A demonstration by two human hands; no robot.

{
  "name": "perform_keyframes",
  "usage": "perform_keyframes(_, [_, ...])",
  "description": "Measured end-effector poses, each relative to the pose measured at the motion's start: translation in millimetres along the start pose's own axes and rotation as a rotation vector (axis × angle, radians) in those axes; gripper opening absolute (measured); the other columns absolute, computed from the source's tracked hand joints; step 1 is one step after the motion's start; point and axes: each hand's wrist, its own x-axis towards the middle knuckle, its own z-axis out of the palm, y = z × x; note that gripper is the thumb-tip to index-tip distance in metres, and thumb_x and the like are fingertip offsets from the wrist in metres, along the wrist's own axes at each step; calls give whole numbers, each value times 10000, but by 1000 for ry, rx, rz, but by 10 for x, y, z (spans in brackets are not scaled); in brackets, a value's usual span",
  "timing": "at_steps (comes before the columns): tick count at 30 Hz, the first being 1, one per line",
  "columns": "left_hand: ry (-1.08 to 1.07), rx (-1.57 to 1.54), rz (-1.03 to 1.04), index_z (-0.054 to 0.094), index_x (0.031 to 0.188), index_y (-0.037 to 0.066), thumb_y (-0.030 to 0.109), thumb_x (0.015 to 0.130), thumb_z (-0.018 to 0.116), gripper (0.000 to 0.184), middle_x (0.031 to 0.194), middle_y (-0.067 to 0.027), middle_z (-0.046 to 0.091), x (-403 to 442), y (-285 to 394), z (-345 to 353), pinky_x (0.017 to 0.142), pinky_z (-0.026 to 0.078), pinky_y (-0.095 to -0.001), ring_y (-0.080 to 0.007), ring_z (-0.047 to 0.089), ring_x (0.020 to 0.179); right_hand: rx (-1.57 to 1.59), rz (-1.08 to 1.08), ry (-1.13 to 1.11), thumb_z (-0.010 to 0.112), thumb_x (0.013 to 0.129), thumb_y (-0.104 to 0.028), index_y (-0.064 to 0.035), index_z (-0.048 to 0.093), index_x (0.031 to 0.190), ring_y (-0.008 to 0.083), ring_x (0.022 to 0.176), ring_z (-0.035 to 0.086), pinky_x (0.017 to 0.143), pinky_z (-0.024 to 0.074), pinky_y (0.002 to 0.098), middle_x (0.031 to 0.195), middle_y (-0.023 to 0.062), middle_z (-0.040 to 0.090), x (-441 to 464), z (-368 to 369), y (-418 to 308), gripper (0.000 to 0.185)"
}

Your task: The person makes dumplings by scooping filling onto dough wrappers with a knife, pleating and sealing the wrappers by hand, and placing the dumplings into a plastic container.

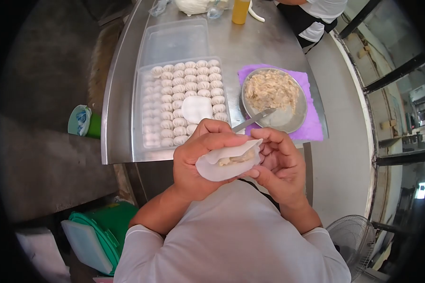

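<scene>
Head view: your left hand [186,161] cradles the half-folded wrapper [224,173] before your chest, right hand [286,170] holding its right end between thumb and fingers; keep filling [233,160] centred, rim clean, pinches even.

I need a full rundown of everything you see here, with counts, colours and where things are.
Held wrapper: one, white, between both hands, filling inside
Dumplings: dozens, white, in tray
Tray: one, clear, on table
White round piece: one visible, white, atop dumplings
Clear container: one, beyond tray
Bowl: one, metallic, holding pale filling
Spreader: one, grey, blade in bowl
Cloth: one, purple, under bowl
Bottle: one, yellow-orange, far edge
Table: one, silver
Bins: two, green, left side
Fan: one, greyish, lower right
Co-worker: one, white top, upper right
Left hand: one, holding wrapper
Right hand: one, at wrapper's right edge
</scene>
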Motion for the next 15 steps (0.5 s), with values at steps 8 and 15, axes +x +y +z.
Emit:
perform_keyframes(8, [-32, -42, -51, 735, 1171, 57, 64, 716, 911, 487, 1119, -91, 628, -83, 67, -287, 895, 505, -308, -188, 598, 1051, -238, -170, 46, 685, 909, 98, 46, 580, 1258, 144, 982, 634, 831, 538, 264, 1116, 95, 626, -20, 133, 189, 368])
perform_keyframes(15, [-148, -50, -95, 748, 1154, 62, -40, 727, 868, 455, 1135, -83, 627, -53, 228, -452, 867, 535, -297, -179, 635, 1032, -54, -56, 111, 725, 893, 61, 20, 664, 1087, 99, 840, 580, 692, 466, 222, 994, 84, 627, 45, 349, 168, 207])
